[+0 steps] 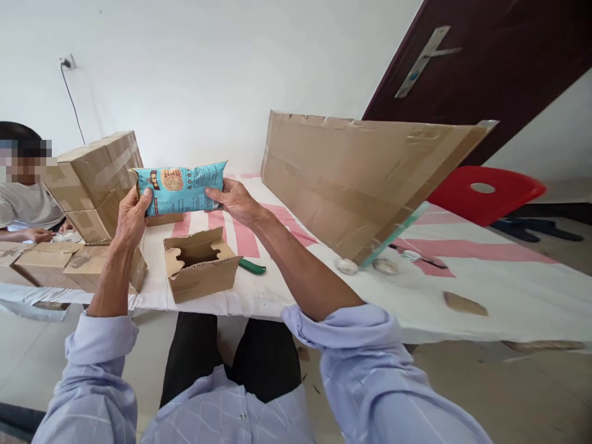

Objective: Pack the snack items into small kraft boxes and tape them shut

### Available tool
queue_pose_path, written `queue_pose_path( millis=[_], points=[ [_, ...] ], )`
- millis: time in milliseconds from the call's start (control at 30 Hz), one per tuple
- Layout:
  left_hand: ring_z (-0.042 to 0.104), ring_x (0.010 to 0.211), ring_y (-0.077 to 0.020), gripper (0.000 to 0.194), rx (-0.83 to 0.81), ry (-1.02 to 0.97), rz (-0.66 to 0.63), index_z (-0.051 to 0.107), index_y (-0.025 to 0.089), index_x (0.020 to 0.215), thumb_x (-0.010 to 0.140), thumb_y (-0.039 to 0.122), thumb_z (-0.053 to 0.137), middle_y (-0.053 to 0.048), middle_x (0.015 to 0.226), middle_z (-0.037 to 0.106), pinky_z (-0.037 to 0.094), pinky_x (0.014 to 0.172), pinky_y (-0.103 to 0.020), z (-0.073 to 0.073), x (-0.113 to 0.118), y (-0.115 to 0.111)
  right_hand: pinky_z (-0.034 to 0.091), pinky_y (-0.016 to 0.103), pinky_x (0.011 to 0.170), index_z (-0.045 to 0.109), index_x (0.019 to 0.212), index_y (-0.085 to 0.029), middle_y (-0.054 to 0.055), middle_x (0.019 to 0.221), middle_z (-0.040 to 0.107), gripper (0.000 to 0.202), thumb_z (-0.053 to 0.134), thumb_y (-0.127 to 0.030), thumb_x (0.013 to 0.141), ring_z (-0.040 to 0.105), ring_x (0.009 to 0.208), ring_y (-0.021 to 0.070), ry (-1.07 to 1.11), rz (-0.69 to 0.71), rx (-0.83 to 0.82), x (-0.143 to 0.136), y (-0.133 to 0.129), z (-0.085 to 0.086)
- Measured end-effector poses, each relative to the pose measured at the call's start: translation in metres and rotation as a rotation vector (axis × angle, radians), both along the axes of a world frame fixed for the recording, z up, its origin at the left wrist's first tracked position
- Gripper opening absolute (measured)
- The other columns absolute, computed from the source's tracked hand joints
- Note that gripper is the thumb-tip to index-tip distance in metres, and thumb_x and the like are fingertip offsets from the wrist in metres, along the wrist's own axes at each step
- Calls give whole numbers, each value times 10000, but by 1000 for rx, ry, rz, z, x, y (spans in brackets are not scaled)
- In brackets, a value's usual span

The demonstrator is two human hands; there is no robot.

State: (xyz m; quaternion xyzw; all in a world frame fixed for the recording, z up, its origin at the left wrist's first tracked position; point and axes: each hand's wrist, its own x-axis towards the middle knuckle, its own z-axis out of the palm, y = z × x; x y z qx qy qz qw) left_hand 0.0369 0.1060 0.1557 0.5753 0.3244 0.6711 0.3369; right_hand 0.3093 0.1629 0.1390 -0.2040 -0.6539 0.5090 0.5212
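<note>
White wall (208, 74) behind, worktop (305, 296) under a pink-and-white cover: left hand (131, 216) and right hand (239, 200) pinch opposite ends of a blue packet (180, 198), thumbs on its front face, held up off the surface beyond an open carton (203, 280). Packet's plump, pillow-shaped, slightly creased, pointed top corners, round biscuit picture near mid-face, dark print, small stars. Green object (252, 266) lies just beside the carton.

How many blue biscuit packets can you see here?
1: the blue biscuit packet is held between the left hand and right hand, above the cloth-covered table. Others could be hidden inside the stacked cardboard boxes.
</note>
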Motion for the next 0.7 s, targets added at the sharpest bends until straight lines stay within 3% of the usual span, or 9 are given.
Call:
queue_pose_path(
  millis=[100,200,300,400,500,600,700],
  points=[
    [727,816,-186,406,-83,-18,13,781,215,1108,875,524,906,-19,916,712,660,719,-288,-4,1,19,694,397,819,744,1126,-220,66,1066,799,712,971,-737,692,763,1004,255,-11,-34,-73,-6,18,-6],
    [652,720,-142,426,-203,-8,17,770,213,1049,831,545,924,-9,875,689,630,633,-246,-24,0,32,692,409,821,729,1064,-221,77,1038,798,690,986,-723,666,764,964,252,-37,-57,-167,-12,28,-25],
    [601,652,-126,516,-326,25,13,753,198,953,711,593,981,8,773,655,598,564,-231,-48,0,39,674,384,768,716,975,-210,80,954,783,639,1000,-686,657,740,864,219,-89,-93,-267,-16,33,-46],
    [620,620,-136,589,-396,63,-21,745,181,881,529,526,1068,2,718,671,593,544,-251,-62,-3,42,632,333,690,708,909,-203,64,884,763,584,1001,-640,658,696,782,187,-135,-148,-278,-15,35,-62],
    [656,640,-144,582,-391,63,-22,746,185,872,466,424,1088,-13,762,730,595,578,-258,-61,-9,47,613,316,703,734,971,-188,75,958,791,576,981,-618,677,707,827,193,-160,-145,-188,-12,34,-70],
    [665,672,-134,540,-290,33,-10,750,189,889,500,392,1065,-7,820,755,584,615,-245,-46,-18,58,622,318,796,760,1152,-196,112,1186,814,621,966,-573,703,740,1044,243,-181,-74,-98,-4,34,-74],
    [692,709,-146,508,-163,12,2,761,186,941,568,398,1033,-19,884,773,594,644,-259,-31,-25,74,637,357,859,734,1316,-233,133,1357,777,686,943,-550,744,734,1171,275,-191,-76,-117,6,36,-77]
  ],
)
